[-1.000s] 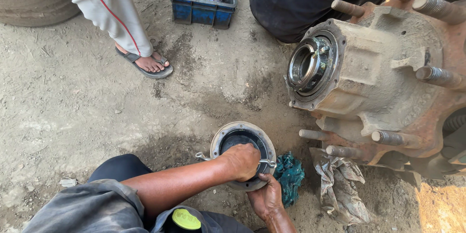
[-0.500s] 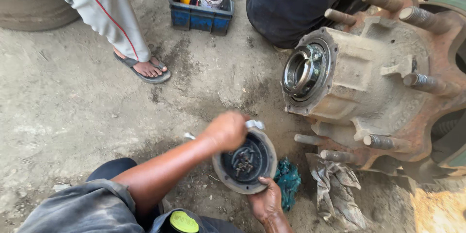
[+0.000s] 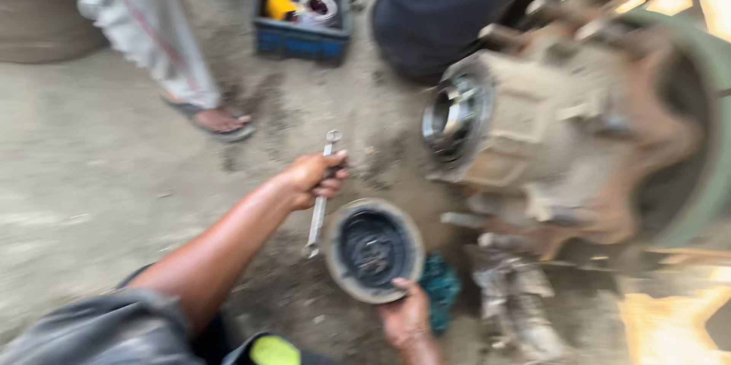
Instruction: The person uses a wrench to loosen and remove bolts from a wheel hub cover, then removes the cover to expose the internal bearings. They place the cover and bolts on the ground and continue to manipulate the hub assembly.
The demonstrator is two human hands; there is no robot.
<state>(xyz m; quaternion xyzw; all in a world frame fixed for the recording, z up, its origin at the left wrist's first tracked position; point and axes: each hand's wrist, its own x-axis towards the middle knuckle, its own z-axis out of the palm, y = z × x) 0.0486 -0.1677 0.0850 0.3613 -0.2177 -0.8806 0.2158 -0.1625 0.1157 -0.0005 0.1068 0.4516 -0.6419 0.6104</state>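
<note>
Head view: spanner raised beside a round hub part on the ground.

Left hand (image 3: 314, 177) is clamped on the spanner (image 3: 320, 194), long axis near vertical in frame, just left of the round hub part (image 3: 373, 249). Right hand (image 3: 406, 318) grips that part's near rim, closer to it than the left hand.

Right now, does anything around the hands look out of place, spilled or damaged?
Nothing is clearly damaged or spilled; the frame is blurred. The left hand grips a wrench, and the right hand steadies a greasy round hub cap on bare dirt beside a teal rag.
</note>
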